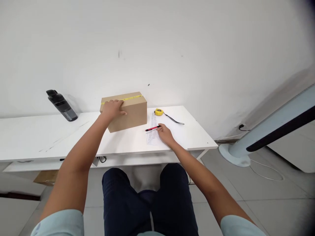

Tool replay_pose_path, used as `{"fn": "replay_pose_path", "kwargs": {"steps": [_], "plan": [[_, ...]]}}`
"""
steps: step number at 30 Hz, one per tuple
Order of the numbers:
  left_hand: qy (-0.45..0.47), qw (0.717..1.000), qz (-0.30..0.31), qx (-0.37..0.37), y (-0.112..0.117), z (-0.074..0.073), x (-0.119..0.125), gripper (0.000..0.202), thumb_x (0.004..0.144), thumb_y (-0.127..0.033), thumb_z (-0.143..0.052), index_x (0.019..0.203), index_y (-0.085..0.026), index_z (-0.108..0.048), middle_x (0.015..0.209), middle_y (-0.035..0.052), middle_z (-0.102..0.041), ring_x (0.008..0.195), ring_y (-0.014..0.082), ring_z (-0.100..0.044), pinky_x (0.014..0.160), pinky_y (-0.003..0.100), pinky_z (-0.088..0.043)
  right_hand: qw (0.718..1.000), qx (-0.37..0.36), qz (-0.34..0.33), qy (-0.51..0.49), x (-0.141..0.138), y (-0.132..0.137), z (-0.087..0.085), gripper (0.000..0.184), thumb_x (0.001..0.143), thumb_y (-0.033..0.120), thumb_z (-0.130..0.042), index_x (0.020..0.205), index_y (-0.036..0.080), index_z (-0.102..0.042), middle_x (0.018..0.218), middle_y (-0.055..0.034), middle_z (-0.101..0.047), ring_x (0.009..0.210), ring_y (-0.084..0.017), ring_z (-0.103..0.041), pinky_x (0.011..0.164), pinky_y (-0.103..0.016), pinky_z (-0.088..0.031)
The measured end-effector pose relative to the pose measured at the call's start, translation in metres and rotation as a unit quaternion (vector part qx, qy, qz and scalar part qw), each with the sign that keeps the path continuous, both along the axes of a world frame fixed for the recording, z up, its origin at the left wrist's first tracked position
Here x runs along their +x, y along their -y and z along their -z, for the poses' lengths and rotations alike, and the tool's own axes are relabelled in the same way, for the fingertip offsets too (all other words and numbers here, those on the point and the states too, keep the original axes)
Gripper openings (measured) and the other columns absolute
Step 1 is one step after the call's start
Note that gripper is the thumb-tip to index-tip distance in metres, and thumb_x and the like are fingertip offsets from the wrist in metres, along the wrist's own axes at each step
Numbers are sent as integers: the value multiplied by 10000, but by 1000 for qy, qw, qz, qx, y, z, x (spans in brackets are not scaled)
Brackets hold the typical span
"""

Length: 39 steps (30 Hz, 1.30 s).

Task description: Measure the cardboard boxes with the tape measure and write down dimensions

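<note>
Box under flat left hand, arm outstretched

A white table carries a box, with a bottle at its 9 o'clock, a tape measure at 3 o'clock, and a pen on paper at 4 o'clock.

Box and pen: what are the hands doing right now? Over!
Left hand resting open on cardboard box, top left corner. Right hand at red pen on the paper; grip unclear. Yellow tape measure beside box, nothing blocking.
</note>
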State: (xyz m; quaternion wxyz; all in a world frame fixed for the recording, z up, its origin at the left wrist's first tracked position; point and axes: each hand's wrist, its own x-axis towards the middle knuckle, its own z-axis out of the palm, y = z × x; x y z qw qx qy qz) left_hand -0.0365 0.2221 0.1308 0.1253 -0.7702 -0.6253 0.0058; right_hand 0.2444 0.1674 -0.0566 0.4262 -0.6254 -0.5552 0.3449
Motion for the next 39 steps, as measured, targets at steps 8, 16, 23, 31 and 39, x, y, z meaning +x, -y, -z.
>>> {"fn": "replay_pose_path", "kwargs": {"steps": [8,16,23,31,39], "plan": [[-37,998,49,26,14,-7,-40,700,829,-726,-632,1425,-359,-625,1392,56,-712,1302,363,-602,1019,409,-443,989,-150,-10,0,24,-39,-36,416,1000,405,-677,1346,180,-628,1365,-113,-655,1165,-254,-685,969,-481,-612],[-1,990,119,73,63,4,-69,748,820,-699,-676,1459,-313,-637,1404,75,-716,1248,375,-665,979,435,-519,985,-159,9,70,29,-65,-50,405,999,394,-677,1336,174,-635,1347,-115,-666,1148,-251,-692,966,-473,-611],[42,971,215,99,104,17,-85,699,852,-643,-744,1446,-284,-656,1449,82,-675,1305,353,-675,1092,493,-540,974,-41,79,208,39,-99,-51,536,1007,316,-554,1489,85,-501,1592,-298,-470,1500,-420,-404,1207,-566,-332],[78,965,229,101,98,28,-82,682,851,-593,-786,1438,-275,-645,1458,86,-662,1352,305,-655,1151,495,-527,958,-23,6,286,25,-141,-25,728,877,466,-694,1523,215,-470,1624,-226,-458,1545,-403,-301,1236,-633,-190],[79,969,212,102,109,29,-73,674,865,-567,-778,1461,-291,-630,1479,85,-646,1373,314,-638,1171,499,-510,958,23,47,283,34,-124,-46,582,929,435,-620,1446,180,-535,1458,-202,-609,1342,-338,-563,1143,-495,-395]]}}
